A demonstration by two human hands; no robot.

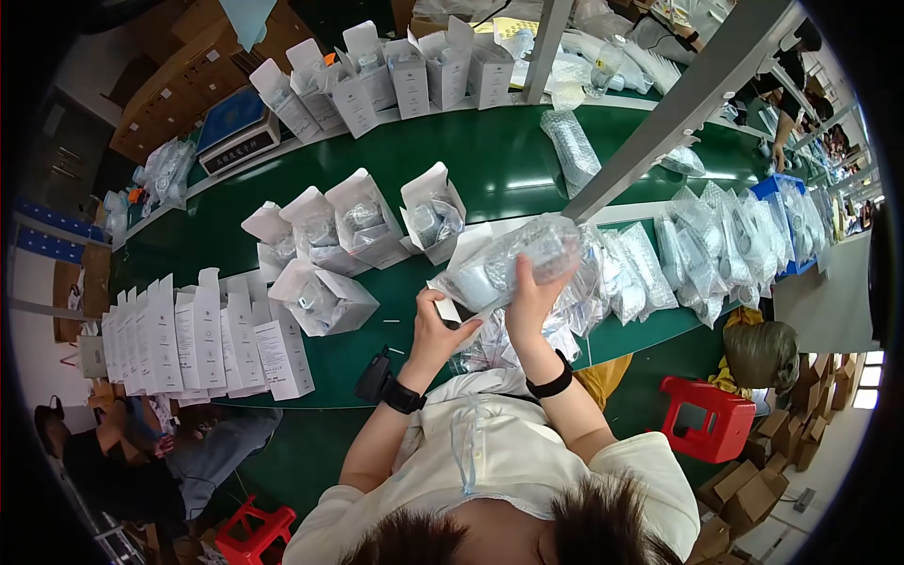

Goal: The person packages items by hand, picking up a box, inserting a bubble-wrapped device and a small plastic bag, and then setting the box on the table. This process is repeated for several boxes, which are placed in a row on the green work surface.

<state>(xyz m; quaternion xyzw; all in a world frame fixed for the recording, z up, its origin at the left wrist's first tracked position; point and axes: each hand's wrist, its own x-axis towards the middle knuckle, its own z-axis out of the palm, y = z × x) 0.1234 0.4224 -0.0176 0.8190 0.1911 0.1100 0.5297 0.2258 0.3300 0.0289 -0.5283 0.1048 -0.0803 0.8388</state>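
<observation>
In front of my chest, my left hand point(440, 334) is closed around the lower end of a small white carton point(446, 307), which is mostly hidden. My right hand point(537, 299) grips a clear bubble-wrap bag point(556, 237) with a pale item inside. The bag lies slanted over the carton; how far it is inside I cannot tell. Just left stand several open white cartons point(325, 306) with wrapped items in them. Beside my right hand lies a pile of clear plastic packets point(629, 282).
Several closed-looking white cartons point(202, 339) line the left of the green table point(508, 160). More open cartons point(410, 85) stand on the far shelf beside a scale point(235, 132). A grey metal post point(659, 113) crosses at right. A blue crate point(786, 221) and red stool point(706, 419) are farther right.
</observation>
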